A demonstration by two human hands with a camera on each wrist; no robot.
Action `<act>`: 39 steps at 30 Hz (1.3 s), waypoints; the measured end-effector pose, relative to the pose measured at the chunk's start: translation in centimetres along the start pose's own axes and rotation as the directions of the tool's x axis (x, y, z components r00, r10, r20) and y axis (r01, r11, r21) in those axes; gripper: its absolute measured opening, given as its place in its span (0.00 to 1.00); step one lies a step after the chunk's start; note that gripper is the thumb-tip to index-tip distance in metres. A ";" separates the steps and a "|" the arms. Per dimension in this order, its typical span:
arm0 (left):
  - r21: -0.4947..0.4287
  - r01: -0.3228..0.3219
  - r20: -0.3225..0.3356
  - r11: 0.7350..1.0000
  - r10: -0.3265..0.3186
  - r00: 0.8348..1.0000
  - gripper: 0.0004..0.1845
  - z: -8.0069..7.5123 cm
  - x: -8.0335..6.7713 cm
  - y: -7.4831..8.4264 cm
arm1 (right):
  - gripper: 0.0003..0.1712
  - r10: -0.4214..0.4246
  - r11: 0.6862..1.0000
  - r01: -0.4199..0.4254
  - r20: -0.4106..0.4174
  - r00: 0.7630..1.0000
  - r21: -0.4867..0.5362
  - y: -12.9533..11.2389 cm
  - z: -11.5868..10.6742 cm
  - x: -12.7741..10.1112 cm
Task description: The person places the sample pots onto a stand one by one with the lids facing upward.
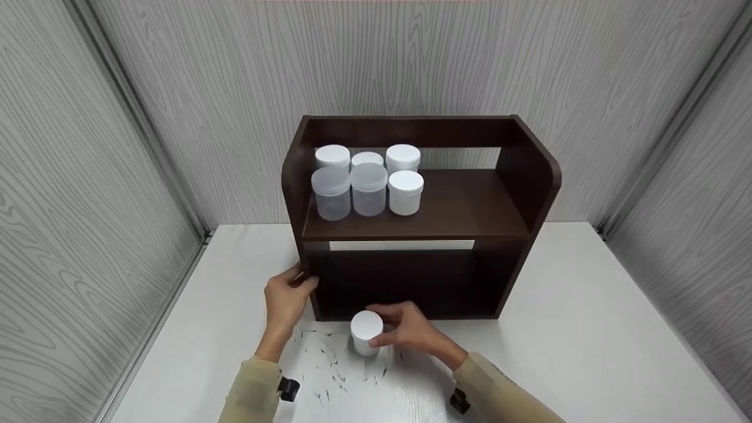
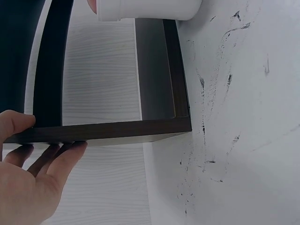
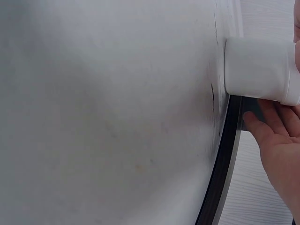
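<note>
My right hand [image 1: 409, 329] grips a white lidded jar [image 1: 365, 333] between thumb and fingers, just in front of the dark brown shelf [image 1: 411, 236]. In the right wrist view the jar [image 3: 257, 68] lies sideways across the picture, its lid end by the fingers. My left hand [image 1: 286, 296] pinches the front edge of the shelf's left side panel, thumb on the inner face and fingers [image 2: 65, 161] on the outer face. On the upper shelf board, toward the left, several lidded jars stand in two rows. The front row holds two translucent jars [image 1: 333, 197] and a white jar [image 1: 406, 194].
Dark scuff marks [image 1: 335, 370] streak the white table [image 1: 587, 329] around the held jar. The lower compartment [image 1: 399, 282] has an open gap at its back. Grey wood-grain panels [image 1: 235, 76] enclose the table at the back and both sides.
</note>
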State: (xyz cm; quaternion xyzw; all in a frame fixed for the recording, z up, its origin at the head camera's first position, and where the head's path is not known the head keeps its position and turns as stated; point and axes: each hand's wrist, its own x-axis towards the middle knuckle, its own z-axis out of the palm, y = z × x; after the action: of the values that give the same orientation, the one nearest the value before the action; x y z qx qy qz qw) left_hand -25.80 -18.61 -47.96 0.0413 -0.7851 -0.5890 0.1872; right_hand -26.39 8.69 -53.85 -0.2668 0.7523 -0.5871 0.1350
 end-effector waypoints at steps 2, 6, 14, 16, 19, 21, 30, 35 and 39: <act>-0.005 0.005 -0.002 1.000 -0.005 1.000 0.25 0.0 -0.1 0.0 | 0.40 -0.003 1.000 0.003 -0.002 1.000 0.005 0.0 -0.1 -0.1; -0.011 0.008 -0.004 1.000 -0.008 1.000 0.25 0.0 0.0 0.0 | 0.41 -0.002 1.000 0.002 0.000 1.000 0.019 -0.1 -0.4 -0.2; -0.025 0.003 -0.001 1.000 -0.003 1.000 0.26 -0.2 0.0 0.1 | 0.40 0.013 0.997 -0.013 0.009 1.000 0.069 0.3 -0.2 -0.1; -0.027 0.004 -0.003 1.000 -0.005 1.000 0.26 -0.2 0.0 0.2 | 0.40 0.009 0.997 -0.010 0.017 1.000 0.076 0.3 -0.2 -0.1; -0.035 0.008 -0.009 0.999 -0.008 1.000 0.27 -0.1 0.1 0.3 | 0.41 0.009 0.997 -0.011 0.028 1.000 0.072 0.3 -0.2 0.0; -0.045 0.009 -0.008 0.999 -0.010 1.000 0.27 0.0 0.0 0.3 | 0.42 0.007 0.997 -0.010 0.038 0.999 0.073 0.2 -0.3 -0.1; -0.024 0.020 -0.008 1.000 -0.020 1.000 0.26 0.1 0.1 0.4 | 0.40 0.002 0.996 -0.004 0.023 1.000 0.092 0.4 -0.5 -0.6; -0.022 0.034 0.004 0.999 -0.034 0.999 0.27 0.1 0.1 0.4 | 0.40 0.019 0.993 -0.019 0.004 1.000 0.116 0.5 -1.1 -1.3; -0.021 0.040 0.008 0.999 -0.039 0.999 0.26 0.2 0.1 0.3 | 0.40 0.033 0.991 -0.030 -0.016 0.999 0.127 0.3 -1.7 -2.0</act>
State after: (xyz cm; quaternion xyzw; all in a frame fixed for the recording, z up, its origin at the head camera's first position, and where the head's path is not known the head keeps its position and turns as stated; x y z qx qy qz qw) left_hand -25.96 -18.34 -47.68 0.0525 -0.7785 -0.6011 0.1730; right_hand -25.71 11.28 -53.90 -0.2403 0.7188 -0.6339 0.1540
